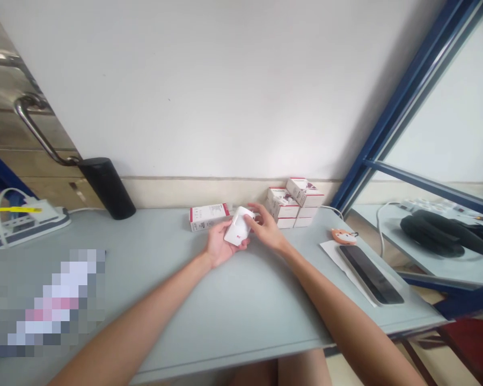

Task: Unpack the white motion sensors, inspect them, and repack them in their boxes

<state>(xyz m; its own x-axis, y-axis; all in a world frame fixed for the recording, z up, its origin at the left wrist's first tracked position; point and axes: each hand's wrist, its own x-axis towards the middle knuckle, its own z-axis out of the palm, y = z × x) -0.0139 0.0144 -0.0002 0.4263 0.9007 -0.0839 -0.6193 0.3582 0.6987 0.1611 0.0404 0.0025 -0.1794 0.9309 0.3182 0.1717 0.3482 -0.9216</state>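
Observation:
My left hand [218, 247] cups a small white box with a red mark [238, 229] from below, fingers curled round it. My right hand [266, 225] pinches the same box at its upper end. Both hands hover just above the grey table [241, 300], near its far side. Behind them lies one white-and-red box [207, 216] flat on the table. To the right stands a small stack of similar white-and-red boxes [293, 202] against the wall.
A black cylinder [108, 186] leans at the back left beside a white power strip [24, 221]. A dark phone [370, 274] lies on white paper at the right, with an orange fox-shaped tag [342, 235] beside it. A blue metal frame [390, 123] borders the right side.

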